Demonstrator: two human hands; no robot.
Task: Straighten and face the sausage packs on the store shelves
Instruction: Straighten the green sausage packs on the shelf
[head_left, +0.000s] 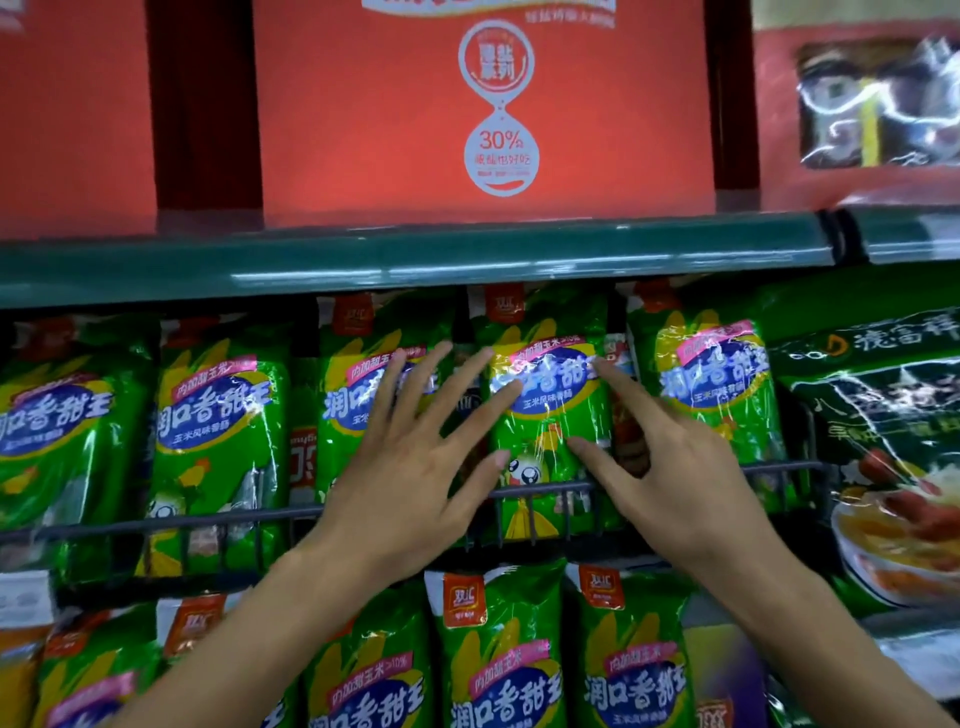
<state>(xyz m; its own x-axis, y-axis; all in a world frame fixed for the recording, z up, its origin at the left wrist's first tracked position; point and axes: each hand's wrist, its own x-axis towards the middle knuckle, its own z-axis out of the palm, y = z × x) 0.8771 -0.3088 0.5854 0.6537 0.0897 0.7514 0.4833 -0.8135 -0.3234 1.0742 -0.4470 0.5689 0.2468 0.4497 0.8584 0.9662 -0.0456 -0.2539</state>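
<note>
Both hands reach up to a row of green sausage packs standing upright behind a dark wire rail (156, 522) on the middle shelf; the left hand (410, 457) has its fingers straight and spread wide, holding nothing, their tips lying over the gap between 2 packs and on the left edge of the centre pack (550, 415); the right hand (670, 467) is likewise splayed and grips nothing, its forefinger touching the upper right of that same pack and its thumb resting on the pack's lower front. The centre pack stands upright, face forward, between the 2 hands; a neighbouring pack (711, 384) stands just to its right. More green packs (498, 649) fill the shelf below; red boxes (483, 109) sit on the green shelf edge (415, 260) above.
</note>
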